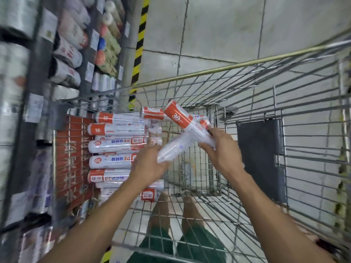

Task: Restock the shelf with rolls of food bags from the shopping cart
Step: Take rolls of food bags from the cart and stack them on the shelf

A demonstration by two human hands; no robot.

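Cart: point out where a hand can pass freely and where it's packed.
Free: the bare cart floor right of the stacked rolls, up to the dark flap. Crowded: the cart's left side, rolls stacked against the red panel.

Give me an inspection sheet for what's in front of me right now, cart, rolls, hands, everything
Surface: wire cart, right half of its floor bare.
Job's things: rolls stacked along the cart's left side; two rolls held above it, one marked 30, one clear-ended.
Clutter: red sign against the cart's left wall; grey flap at right.
Hands: left hand grips the clear-ended roll; right hand grips the 30 roll.
Cables: nothing seen.
Surroundings: shelf at left, stocked, blurred; striped post; concrete floor.
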